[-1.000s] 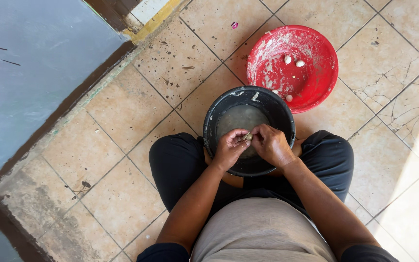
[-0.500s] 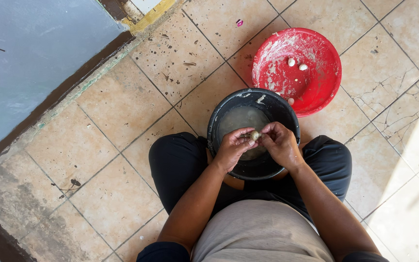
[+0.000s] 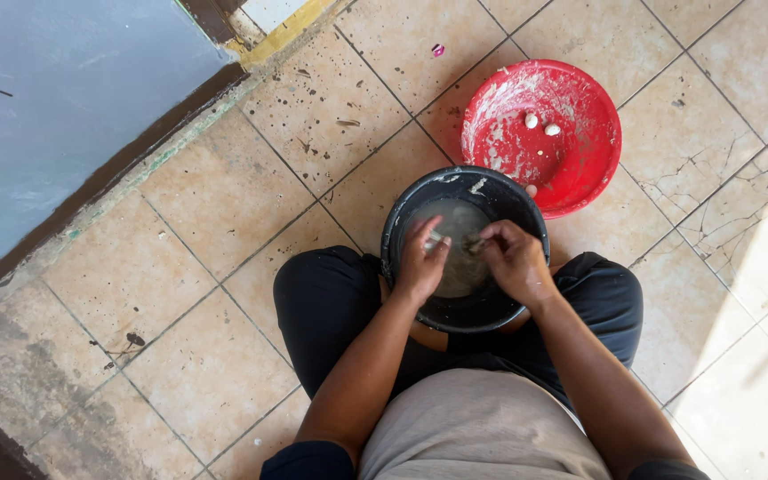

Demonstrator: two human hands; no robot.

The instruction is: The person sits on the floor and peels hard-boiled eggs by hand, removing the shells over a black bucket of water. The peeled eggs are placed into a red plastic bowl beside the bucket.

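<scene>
I sit cross-legged on a tiled floor with a black bucket (image 3: 402, 233) between my knees; cloudy water fills it. My left hand (image 3: 421, 262) hangs over the bucket's left side and pinches a small pale piece at the fingertips. My right hand (image 3: 514, 261) is over the right side, fingers closed on a small dark, wet bit. The two hands are a little apart above the water. Behind the bucket, touching its far rim, sits a red bowl (image 3: 580, 169) smeared with white residue, holding two small white peeled pieces (image 3: 541, 124).
A blue wall (image 3: 64, 98) with a dark base strip runs along the left. A yellow door-frame corner (image 3: 286, 31) is at the top. A small pink scrap (image 3: 438, 51) lies on the stained, cracked tiles. Sunlight falls on the tiles at the right.
My hands were pressed together over the bucket's middle; now they have drawn apart, each holding a small piece. The view has shifted slightly.
</scene>
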